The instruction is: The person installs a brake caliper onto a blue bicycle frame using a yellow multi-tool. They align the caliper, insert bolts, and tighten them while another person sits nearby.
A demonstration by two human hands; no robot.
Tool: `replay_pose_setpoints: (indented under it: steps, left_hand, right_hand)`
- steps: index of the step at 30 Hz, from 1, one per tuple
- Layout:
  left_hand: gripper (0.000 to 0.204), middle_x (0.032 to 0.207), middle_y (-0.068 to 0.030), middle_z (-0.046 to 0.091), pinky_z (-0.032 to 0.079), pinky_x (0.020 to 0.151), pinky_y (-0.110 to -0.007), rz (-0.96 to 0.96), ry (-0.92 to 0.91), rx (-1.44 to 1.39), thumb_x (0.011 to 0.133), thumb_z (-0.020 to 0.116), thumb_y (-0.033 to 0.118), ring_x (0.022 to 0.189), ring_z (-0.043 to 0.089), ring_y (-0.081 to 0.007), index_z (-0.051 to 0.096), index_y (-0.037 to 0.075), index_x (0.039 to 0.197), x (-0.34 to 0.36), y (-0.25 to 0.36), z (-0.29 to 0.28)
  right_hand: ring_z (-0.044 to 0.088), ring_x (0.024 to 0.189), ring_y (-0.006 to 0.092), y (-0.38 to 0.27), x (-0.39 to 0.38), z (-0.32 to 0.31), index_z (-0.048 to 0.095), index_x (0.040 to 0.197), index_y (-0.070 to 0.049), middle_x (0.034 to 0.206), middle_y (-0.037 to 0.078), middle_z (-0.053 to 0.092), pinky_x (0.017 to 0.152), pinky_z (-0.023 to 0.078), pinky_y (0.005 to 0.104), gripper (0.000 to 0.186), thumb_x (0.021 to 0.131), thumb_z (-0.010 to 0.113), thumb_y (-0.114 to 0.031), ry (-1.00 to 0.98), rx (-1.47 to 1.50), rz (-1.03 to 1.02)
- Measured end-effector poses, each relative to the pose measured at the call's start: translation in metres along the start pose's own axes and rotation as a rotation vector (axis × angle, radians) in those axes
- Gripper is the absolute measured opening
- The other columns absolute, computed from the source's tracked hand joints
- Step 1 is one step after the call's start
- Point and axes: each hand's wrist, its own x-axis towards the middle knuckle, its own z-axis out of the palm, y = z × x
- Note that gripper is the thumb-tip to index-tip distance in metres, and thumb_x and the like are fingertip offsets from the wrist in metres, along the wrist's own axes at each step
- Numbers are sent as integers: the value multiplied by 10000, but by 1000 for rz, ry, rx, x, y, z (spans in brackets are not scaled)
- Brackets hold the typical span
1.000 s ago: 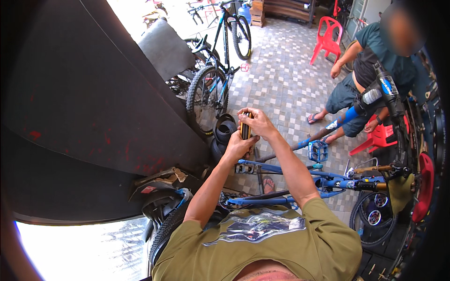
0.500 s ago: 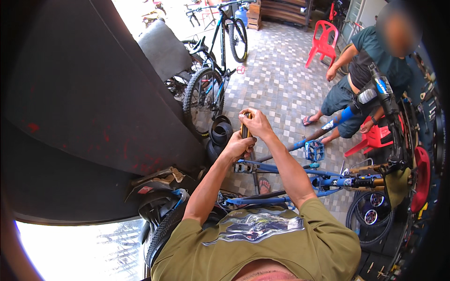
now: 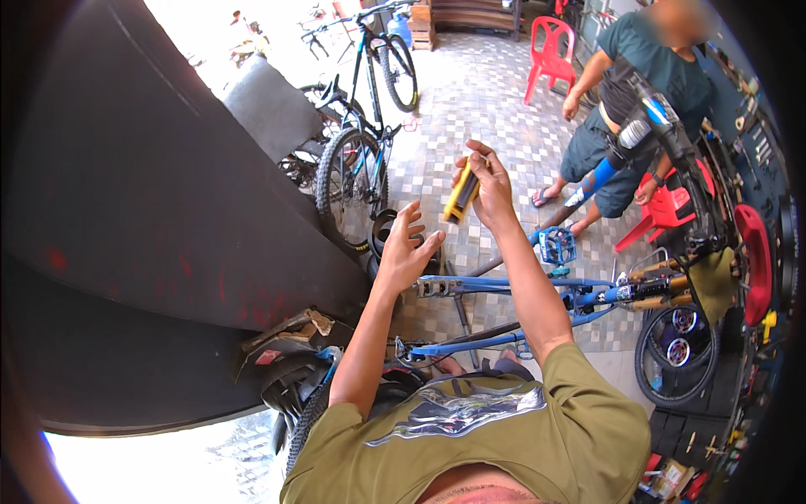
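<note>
In my right hand is a slim yellow-and-black hand tool, gripped between thumb and fingers and tilted down to the left. Its exact kind is unclear; it could be a folding tool or a cutter. My left hand is open beside it, fingers spread, touching nothing. Below both hands lies a blue bicycle frame without a rear wheel, its long tubes running to the right. A blue pedal sits on it, right of my right forearm.
A person in dark clothes stands at the right, near red plastic chairs. Another bicycle stands at the upper left, beside a large dark panel. Wheels and a wall of tools are at the right.
My hands have come apart. The left let go of the yellow-and-black tool and opened; the right lifted it up and to the right. The view shifted slightly.
</note>
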Motion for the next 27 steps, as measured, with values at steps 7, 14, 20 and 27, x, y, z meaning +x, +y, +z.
replay_pose_setpoints:
  steps: [7, 14, 20, 27]
  left_hand:
    - [521, 1123, -169, 716, 569, 851, -365, -73, -733, -81, 926, 786, 267, 1022, 693, -217, 573, -46, 1284, -64, 67, 75]
    - [368, 1119, -131, 649, 524, 895, -355, -77, -1108, -6, 955, 706, 126, 1068, 637, -207, 570, -35, 1256, -145, 44, 216]
    - [289, 824, -60, 635, 468, 655, -317, -65, -1153, -36, 963, 733, 219, 746, 562, -125, 596, -1, 1092, -228, 87, 335]
    - [467, 651, -116, 590, 448, 582, -387, 344, -1377, 204, 858, 839, 387, 613, 494, -173, 635, -33, 863, -310, 173, 464]
  right_hand:
    - [623, 788, 145, -78, -147, -24, 478, 1411, -81, 984, 62, 606, 738, 548, 313, 418, 1067, 563, -303, -204, -93, -113]
    - [657, 1079, 252, -169, -323, -96, 525, 1424, -121, 1164, 98, 667, 937, 509, 373, 477, 1008, 671, -304, -107, -878, -96]
    - [694, 1050, 328, -247, -478, -179, 615, 1302, -95, 1167, 128, 702, 891, 546, 420, 422, 987, 680, -369, 292, -1109, 64]
    - [714, 841, 295, -323, -646, -230, 665, 1128, -76, 1023, 104, 729, 725, 549, 376, 397, 923, 749, -405, 788, -1388, 100]
